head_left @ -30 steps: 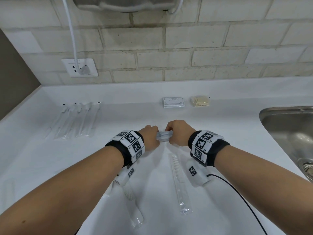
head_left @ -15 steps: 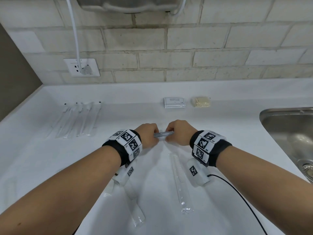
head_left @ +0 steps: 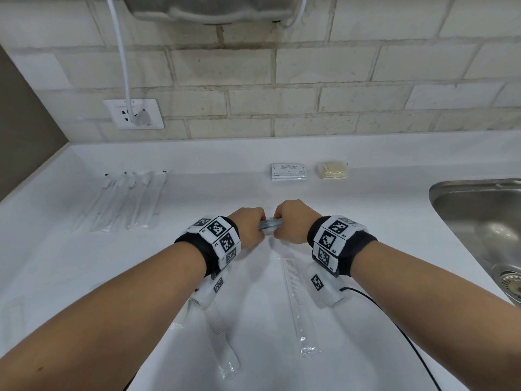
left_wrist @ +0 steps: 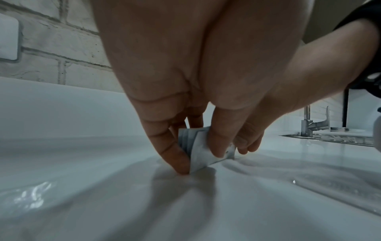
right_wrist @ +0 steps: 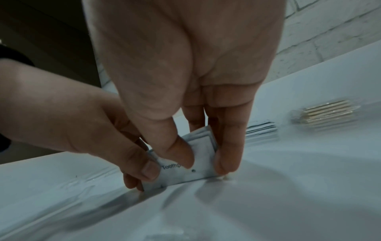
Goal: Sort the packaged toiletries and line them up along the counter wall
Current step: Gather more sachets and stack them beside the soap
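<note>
Both hands, left hand (head_left: pixel 248 227) and right hand (head_left: pixel 293 224), pinch the toothpaste sachets (right_wrist: pixel 185 164) on edge; square them against the table (head_left: pixel 366 221) before sliding wallward.

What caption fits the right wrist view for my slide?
Both hands square up a stack of toothpaste sachets standing on edge on the white counter.

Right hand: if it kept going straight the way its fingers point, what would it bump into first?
The right hand points down, pinching a stack of sachets set on edge. Straight on, its fingers would meet the white counter almost at once; they look nearly touching it.
</note>
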Motion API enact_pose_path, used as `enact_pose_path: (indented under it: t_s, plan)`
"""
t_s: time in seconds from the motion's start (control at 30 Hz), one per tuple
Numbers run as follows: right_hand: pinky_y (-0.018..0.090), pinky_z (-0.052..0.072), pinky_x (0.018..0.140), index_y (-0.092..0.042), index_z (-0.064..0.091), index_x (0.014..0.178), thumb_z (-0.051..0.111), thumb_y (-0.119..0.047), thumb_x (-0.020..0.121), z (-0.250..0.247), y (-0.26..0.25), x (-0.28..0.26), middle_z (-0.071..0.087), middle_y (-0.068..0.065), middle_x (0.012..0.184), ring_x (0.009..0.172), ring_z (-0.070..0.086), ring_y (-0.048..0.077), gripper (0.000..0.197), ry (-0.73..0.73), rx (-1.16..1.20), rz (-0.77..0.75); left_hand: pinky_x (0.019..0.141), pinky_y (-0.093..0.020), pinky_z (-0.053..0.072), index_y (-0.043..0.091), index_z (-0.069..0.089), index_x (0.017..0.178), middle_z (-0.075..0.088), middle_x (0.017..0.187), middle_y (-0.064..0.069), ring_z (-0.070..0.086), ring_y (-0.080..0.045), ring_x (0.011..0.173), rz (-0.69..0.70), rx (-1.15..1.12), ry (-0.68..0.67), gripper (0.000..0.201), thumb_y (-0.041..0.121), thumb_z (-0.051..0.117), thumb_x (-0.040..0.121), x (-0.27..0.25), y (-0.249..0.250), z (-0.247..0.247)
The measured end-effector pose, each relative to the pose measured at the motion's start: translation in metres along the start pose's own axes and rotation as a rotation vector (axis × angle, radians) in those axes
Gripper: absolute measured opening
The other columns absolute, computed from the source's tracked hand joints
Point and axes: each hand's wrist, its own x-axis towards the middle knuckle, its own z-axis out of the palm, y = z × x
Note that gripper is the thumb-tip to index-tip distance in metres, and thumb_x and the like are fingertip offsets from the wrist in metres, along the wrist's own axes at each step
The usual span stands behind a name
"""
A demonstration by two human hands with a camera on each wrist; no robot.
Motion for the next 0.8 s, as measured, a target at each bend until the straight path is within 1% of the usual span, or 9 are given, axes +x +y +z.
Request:
enact_pose_path:
  t_s: [0.13, 0.27, 0.37, 0.43, 0.53, 0.63, 0.67, 0.73, 0.8]
  plan:
    - [0.027, 0.042, 0.068, -0.004, 0.070, 0.106, 0.053, -0.011, 0.087, -0.006, 0.004, -0.002, 0.069, 0.013, 0.103, 0.083, 0.055, 0.020, 0.027, -0.004, 0.029, -0.027, 0.077, -0.028, 0.043, 0.011, 0.059, 0.118, 0.063, 0.115, -0.012, 0.060, -0.027, 0.101, -0.004, -0.035, 0.005, 0.029, 0.017, 0.057, 0.090, 0.003, -0.007, -0.002]
    - [0.026, 0.043, 0.073, -0.010, 0.068, 0.114, 0.051, -0.011, 0.089, -0.013, 0.012, -0.003, 0.067, 0.009, 0.111, 0.094, 0.059, 0.023, 0.030, -0.028, 0.081, -0.018, 0.079, -0.025, 0.042, 0.011, 0.059, 0.119, 0.063, 0.117, -0.009, 0.059, -0.024, 0.104, -0.011, -0.105, 0.001, 0.030, 0.019, 0.060, 0.090, 0.006, -0.007, -0.004]
    - [0.022, 0.041, 0.061, -0.011, 0.064, 0.118, 0.052, -0.013, 0.090, -0.021, 0.021, 0.000, 0.061, 0.007, 0.106, 0.089, 0.054, 0.020, 0.030, -0.062, 0.097, 0.014, 0.077, -0.025, 0.043, 0.011, 0.058, 0.120, 0.064, 0.116, -0.010, 0.057, -0.022, 0.090, -0.031, -0.171, -0.021, 0.032, 0.020, 0.061, 0.090, 0.015, -0.004, -0.005]
    - [0.019, 0.038, 0.057, -0.010, 0.059, 0.118, 0.055, -0.012, 0.089, -0.027, 0.031, 0.005, 0.055, 0.005, 0.099, 0.085, 0.052, 0.020, 0.029, -0.047, 0.165, 0.055, 0.073, -0.027, 0.044, 0.011, 0.054, 0.119, 0.064, 0.108, -0.011, 0.056, -0.021, 0.083, -0.052, -0.234, -0.014, 0.032, 0.020, 0.063, 0.089, 0.023, 0.000, -0.006]
    - [0.028, 0.045, 0.062, -0.009, 0.052, 0.110, 0.058, -0.009, 0.087, -0.035, 0.045, 0.015, 0.059, 0.007, 0.085, 0.070, 0.056, 0.020, 0.024, -0.013, 0.326, 0.133, 0.077, -0.030, 0.047, 0.012, 0.048, 0.123, 0.058, 0.102, -0.006, 0.056, -0.022, 0.086, -0.091, -0.263, 0.011, 0.040, 0.025, 0.065, 0.089, 0.039, 0.010, -0.012]
    - [0.043, 0.056, 0.082, -0.007, 0.047, 0.108, 0.059, -0.004, 0.087, -0.048, 0.053, 0.025, 0.061, 0.017, 0.089, 0.075, 0.062, 0.028, 0.025, 0.009, 0.486, 0.184, 0.085, -0.035, 0.051, 0.012, 0.044, 0.124, 0.058, 0.108, -0.007, 0.059, -0.022, 0.085, -0.127, -0.309, 0.029, 0.043, 0.025, 0.065, 0.089, 0.057, 0.021, -0.021]
    - [0.045, 0.057, 0.086, -0.007, 0.047, 0.108, 0.060, -0.003, 0.087, -0.052, 0.056, 0.028, 0.061, 0.019, 0.090, 0.077, 0.062, 0.030, 0.025, 0.019, 0.518, 0.190, 0.082, -0.036, 0.053, 0.013, 0.043, 0.121, 0.058, 0.103, -0.005, 0.060, -0.021, 0.077, -0.135, -0.364, 0.039, 0.041, 0.023, 0.065, 0.089, 0.063, 0.024, -0.023]
    - [0.047, 0.056, 0.088, -0.005, 0.047, 0.105, 0.061, -0.002, 0.087, -0.060, 0.060, 0.035, 0.063, 0.024, 0.092, 0.078, 0.063, 0.031, 0.023, 0.049, 0.530, 0.195, 0.067, -0.032, 0.055, 0.014, 0.040, 0.112, 0.054, 0.088, 0.000, 0.060, -0.017, 0.061, -0.154, -0.488, 0.062, 0.033, 0.018, 0.063, 0.089, 0.074, 0.029, -0.027]
    - [0.048, 0.057, 0.087, -0.003, 0.050, 0.096, 0.061, -0.001, 0.086, -0.065, 0.062, 0.042, 0.067, 0.031, 0.095, 0.078, 0.065, 0.033, 0.016, 0.094, 0.498, 0.195, 0.060, -0.026, 0.052, 0.015, 0.044, 0.102, 0.057, 0.085, 0.000, 0.061, -0.017, 0.058, -0.150, -0.500, 0.092, 0.023, 0.016, 0.062, 0.088, 0.084, 0.032, -0.030]
